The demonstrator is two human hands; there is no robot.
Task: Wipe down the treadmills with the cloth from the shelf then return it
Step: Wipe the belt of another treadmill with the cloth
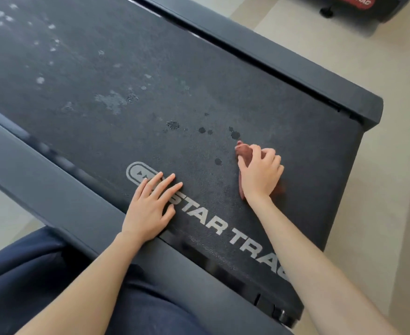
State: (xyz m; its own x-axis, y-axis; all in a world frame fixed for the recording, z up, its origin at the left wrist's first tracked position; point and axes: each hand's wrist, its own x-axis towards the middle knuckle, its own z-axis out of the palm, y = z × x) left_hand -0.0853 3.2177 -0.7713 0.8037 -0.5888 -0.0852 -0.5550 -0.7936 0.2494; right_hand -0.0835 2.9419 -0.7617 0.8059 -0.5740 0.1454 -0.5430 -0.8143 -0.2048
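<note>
A dark treadmill point(295, 122) fills most of the view, set on a slant from the upper left to the lower right. Its wide, grainy belt point(151, 68) runs between a far side rail point(271, 52) and a near side rail point(54, 189). A pale floor point(392, 165) shows beyond its rear end, and the edge of a second treadmill point(358, 8) with a red badge sits at the top right corner, well apart from the first. The person's dark trousers point(18, 274) fill the lower left, just beside the near rail, and both bare forearms reach up onto the belt. White STAR TRAC lettering point(223, 228) with an oval emblem is printed along the belt's near edge. The left hand point(148, 209) lies flat on the belt, fingers straight and slightly spread over the emblem, holding nothing, its heel at the seam with the near rail. The right hand point(262, 175) rests further across the belt, near the rear end, its fingers curled over a bunched reddish-brown cloth point(243, 151), which it presses against the belt. The cloth shows past the fingertips and beside the wrist. Pale dried blotches point(109, 101) are scattered over the belt's middle and upper left, and small dark wet spots point(235, 134) lie just beyond the cloth.
</note>
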